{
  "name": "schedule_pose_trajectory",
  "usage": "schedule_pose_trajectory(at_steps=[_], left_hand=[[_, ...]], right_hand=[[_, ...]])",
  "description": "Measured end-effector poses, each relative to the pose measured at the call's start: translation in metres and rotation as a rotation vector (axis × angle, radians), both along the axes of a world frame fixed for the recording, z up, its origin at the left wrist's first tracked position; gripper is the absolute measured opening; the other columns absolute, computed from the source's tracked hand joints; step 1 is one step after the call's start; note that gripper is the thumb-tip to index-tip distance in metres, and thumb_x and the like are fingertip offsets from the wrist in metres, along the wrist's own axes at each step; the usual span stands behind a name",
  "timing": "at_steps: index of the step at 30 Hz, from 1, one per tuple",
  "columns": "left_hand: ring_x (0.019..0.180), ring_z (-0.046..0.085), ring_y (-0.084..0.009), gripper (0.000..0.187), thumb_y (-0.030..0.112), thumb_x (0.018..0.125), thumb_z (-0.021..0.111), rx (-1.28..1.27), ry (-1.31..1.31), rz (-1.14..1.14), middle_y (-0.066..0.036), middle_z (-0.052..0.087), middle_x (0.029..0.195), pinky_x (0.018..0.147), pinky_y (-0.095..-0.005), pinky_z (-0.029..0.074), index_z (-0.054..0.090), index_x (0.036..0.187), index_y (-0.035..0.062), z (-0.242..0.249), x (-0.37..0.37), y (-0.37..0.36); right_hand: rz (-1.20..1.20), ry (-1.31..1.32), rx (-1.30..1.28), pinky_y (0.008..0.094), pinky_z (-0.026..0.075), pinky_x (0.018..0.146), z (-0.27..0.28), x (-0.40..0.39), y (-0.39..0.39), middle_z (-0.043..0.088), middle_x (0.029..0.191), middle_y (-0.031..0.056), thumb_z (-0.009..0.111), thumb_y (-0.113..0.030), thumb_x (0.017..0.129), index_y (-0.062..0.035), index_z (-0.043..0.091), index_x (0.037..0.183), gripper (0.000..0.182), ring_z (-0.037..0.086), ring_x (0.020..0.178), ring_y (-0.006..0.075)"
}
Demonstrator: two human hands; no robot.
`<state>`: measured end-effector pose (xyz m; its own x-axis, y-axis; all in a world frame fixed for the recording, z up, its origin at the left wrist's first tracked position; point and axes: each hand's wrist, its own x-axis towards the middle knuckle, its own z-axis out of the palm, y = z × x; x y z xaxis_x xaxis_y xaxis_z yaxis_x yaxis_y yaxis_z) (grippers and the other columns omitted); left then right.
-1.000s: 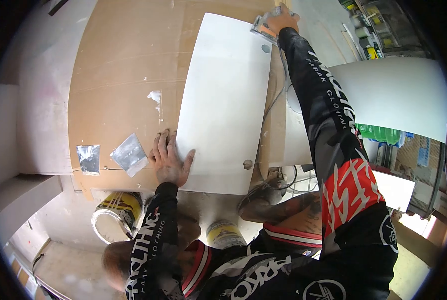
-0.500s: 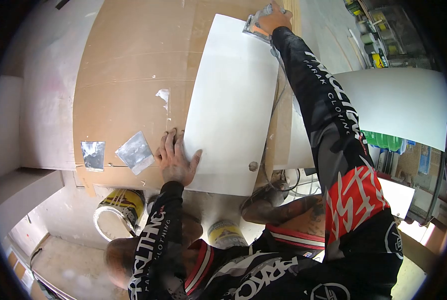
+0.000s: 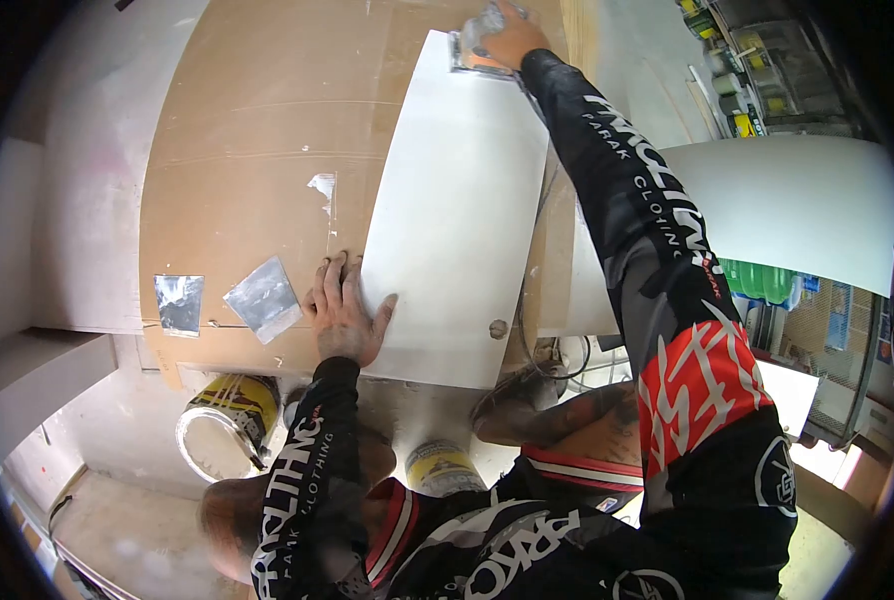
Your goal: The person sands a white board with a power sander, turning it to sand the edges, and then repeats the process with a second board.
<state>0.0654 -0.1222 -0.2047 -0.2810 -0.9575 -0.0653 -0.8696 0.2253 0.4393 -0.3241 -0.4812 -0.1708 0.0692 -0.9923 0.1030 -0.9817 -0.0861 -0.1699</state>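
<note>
A long white panel lies on a cardboard-covered work surface. At its far end, my right hand grips a corded electric sander, whose flat base rests on the panel near the top left corner. My fingers hide part of the tool. My left hand lies flat with fingers spread, across the near left edge of the panel, partly on the cardboard. To its left are two grey, dusty square sheets, one of them nearer the cardboard's left side.
A dark cord runs along the panel's right edge. Paint buckets stand below the near edge. A second white panel is at the right, by shelves with cans. My legs are under the near edge.
My right hand has moved the sander left across the panel's far end, to its top left corner. My left hand stays in place on the panel. The view has shifted slightly.
</note>
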Motion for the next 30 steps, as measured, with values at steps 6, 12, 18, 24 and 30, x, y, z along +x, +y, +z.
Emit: schedule_pose_trajectory(at_steps=[6,12,18,24,30], left_hand=[[0.148,0.03,-0.034,0.079,0.051,0.092,0.068,-0.042,0.022,0.005,-0.012,0.036,0.159,0.115,-0.0529,0.023,0.04,0.153,0.0095,0.0,0.0,0.001],[0.149,0.028,-0.0321,0.078,0.052,0.094,0.064,-0.027,0.002,-0.004,-0.012,0.033,0.16,0.116,-0.0532,0.022,0.038,0.154,0.0106,0.0,0.0,0.002],[0.149,0.027,-0.0314,0.078,0.052,0.094,0.065,-0.041,0.012,-0.004,-0.012,0.032,0.161,0.116,-0.0527,0.022,0.038,0.154,0.0106,-0.003,0.001,0.001],[0.149,0.028,-0.0319,0.076,0.05,0.093,0.067,-0.033,0.008,0.006,-0.011,0.034,0.16,0.117,-0.0515,0.023,0.041,0.152,0.0098,-0.002,0.0,0.001],[0.148,0.029,-0.032,0.078,0.052,0.09,0.07,-0.083,0.029,0.005,-0.012,0.035,0.159,0.114,-0.0517,0.026,0.045,0.15,0.0102,-0.006,0.001,0.002]], right_hand=[[-0.292,-0.032,-0.037,0.0436,0.035,0.118,0.024,-0.085,0.062,0.046,0.155,0.0218,0.067,-0.038,0.081,-0.0203,0.036,0.159,0.085,0.034,0.143,0.0466],[-0.288,-0.143,-0.042,0.045,0.039,0.117,0.041,-0.047,0.174,0.037,0.153,0.0277,0.076,-0.03,0.076,-0.0223,0.037,0.157,0.091,0.031,0.145,0.0458],[-0.219,-0.276,-0.074,0.0503,0.043,0.113,0.062,0.022,0.299,0.032,0.151,0.0331,0.073,-0.014,0.081,-0.0242,0.04,0.156,0.083,0.042,0.136,0.0527],[-0.207,-0.325,0.064,0.0531,0.051,0.103,0.08,0.093,0.419,0.026,0.155,0.0313,0.071,-0.015,0.086,-0.0249,0.04,0.156,0.078,0.048,0.13,0.0564],[-0.22,-0.371,0.123,0.0537,0.048,0.107,0.087,0.111,0.415,0.024,0.158,0.0284,0.072,-0.014,0.085,-0.0246,0.039,0.156,0.079,0.042,0.138,0.0523]])
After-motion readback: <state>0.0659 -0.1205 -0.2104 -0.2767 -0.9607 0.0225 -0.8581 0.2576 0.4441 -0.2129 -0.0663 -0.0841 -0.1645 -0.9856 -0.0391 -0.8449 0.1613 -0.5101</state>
